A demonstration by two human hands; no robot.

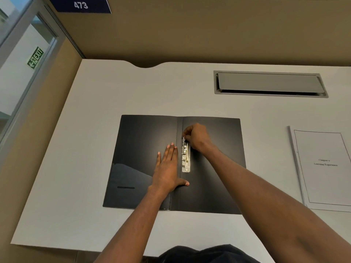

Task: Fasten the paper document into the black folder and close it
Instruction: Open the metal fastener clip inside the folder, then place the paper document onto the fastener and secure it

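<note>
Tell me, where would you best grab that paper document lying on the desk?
Take the paper document by its near left corner, coming from the left: it lies flat, its stacked page edges show there, and its right side runs out of view.

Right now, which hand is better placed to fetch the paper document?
The right hand. The paper document lies right of the open black folder, on that hand's side. The left hand lies flat on the left cover, steadying it, farther from the document.

Even soft light, wide-angle edge distortion
</note>
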